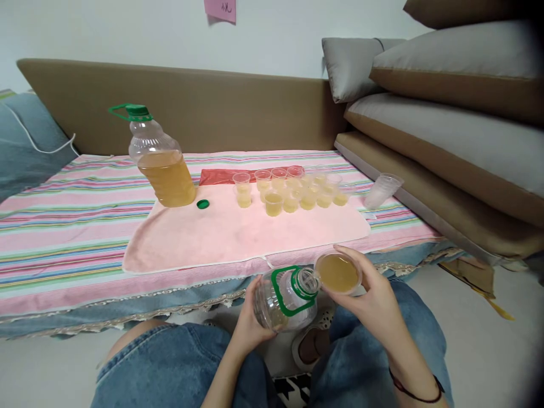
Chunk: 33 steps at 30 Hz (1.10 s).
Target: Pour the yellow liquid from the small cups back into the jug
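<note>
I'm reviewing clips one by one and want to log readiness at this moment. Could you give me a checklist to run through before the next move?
1. Left hand grips the tilted bottle: ok.
2. Right hand holds the cup, liquid inside: ok.
3. Bottle's mouth uncapped and close to the cup's rim: ok.
4. Liquid running from mouth to cup: cannot tell.
5. Loose green cap lying on the pink mat, away from both hands: ok.
6. Large jug standing with its lid on: ok.

held cup point(339, 274): base hidden | pink note point(220, 9): top cut off
</note>
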Tool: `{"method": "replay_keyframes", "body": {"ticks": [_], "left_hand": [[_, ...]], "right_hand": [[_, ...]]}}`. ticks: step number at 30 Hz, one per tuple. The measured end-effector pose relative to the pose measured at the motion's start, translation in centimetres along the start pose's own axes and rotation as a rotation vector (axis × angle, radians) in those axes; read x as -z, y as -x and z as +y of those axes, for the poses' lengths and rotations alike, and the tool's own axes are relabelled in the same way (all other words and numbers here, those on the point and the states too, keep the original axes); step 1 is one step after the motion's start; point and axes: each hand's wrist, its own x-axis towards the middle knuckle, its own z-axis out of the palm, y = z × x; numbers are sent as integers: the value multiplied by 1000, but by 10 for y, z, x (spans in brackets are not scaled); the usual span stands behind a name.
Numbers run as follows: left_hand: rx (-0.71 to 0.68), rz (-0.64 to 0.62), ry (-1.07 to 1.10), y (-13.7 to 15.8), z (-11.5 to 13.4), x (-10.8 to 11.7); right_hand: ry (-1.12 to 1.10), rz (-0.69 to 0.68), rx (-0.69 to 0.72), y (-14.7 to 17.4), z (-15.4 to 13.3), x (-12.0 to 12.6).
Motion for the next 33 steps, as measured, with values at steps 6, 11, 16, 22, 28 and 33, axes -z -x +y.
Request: {"method": "replay_keyframes", "body": {"ticks": [6,11,16,22,28,33], "left_hand": [[15,6,-8,-1,0,0],[9,15,-18,0,-1,0],[-10,6,-3,0,0,1],[-6,-22,-17,0,3,2],[15,-9,-15,1,0,3],[15,-16,-11,2,1,2]], "right_hand": [[23,-19,14,0,-2,3],[58,-28,41,-2,-4,6],[114,-24,100,-5,-6,8],[166,-18,137,-9,-11,11],[223,-23,187,-11,-14,12],[233,-36,215,-13,-15,12]]}}
